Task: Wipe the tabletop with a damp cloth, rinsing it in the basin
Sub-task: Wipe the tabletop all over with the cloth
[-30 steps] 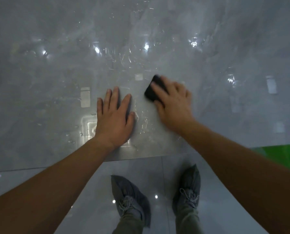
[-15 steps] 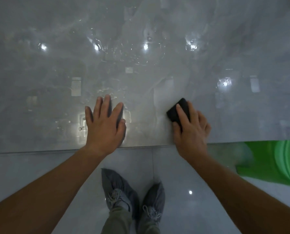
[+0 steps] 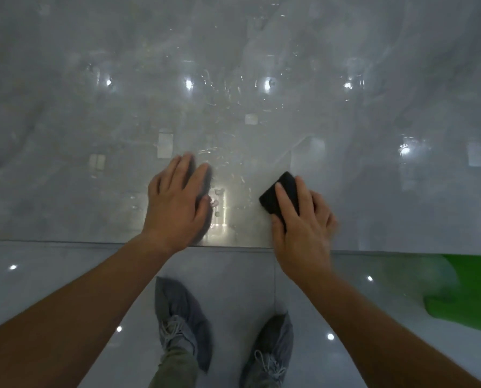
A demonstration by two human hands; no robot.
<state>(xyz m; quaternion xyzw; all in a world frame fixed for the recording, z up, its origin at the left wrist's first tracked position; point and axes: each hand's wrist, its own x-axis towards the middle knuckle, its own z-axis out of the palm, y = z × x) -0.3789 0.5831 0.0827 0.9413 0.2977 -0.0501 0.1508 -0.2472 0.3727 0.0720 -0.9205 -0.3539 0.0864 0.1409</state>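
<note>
The glossy grey marble tabletop fills the upper half of the view, with wet streaks and droplets near its middle. A folded dark cloth lies on it close to the near edge. My right hand holds the cloth down, with the index finger stretched over it, the thumb at its near side and the outer fingers curled. My left hand rests flat on the wet tabletop to the left of the cloth, fingers straight. A green basin stands on the floor at the lower right, partly cut off.
The table's near edge runs straight across the view. Below it is a shiny tiled floor with my two feet in grey shoe covers. Ceiling lights are mirrored in the tabletop.
My right hand has drawn the cloth back toward the near edge and to the right. My left hand has stayed flat on the table in about the same place.
</note>
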